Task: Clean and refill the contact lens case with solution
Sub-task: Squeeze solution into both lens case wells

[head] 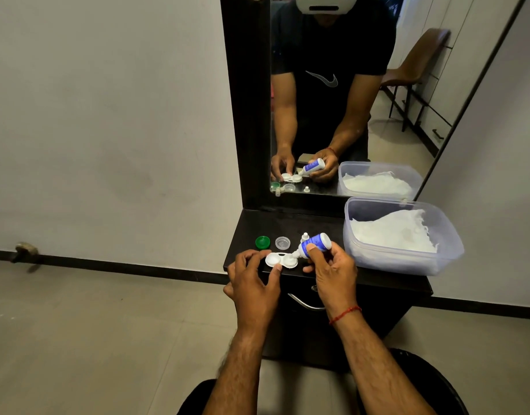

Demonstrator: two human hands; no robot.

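Lower centre, on the black worktop (pixel 287 224), my left hand (pixel 251 283) pinches the light, slippery white plastic lens case (pixel 280 260) by its rim. My right hand (pixel 332 274) grips the soft blue-and-white squeeze bottle (pixel 314 242), nozzle seemingly over one well.

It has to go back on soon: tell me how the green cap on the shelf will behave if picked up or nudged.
The green cap looks like small moulded plastic, so likely light and stiff. It lies flat on the dark shelf, so a nudge should slide it rather than roll it; tipped on edge, its round shape could roll away.
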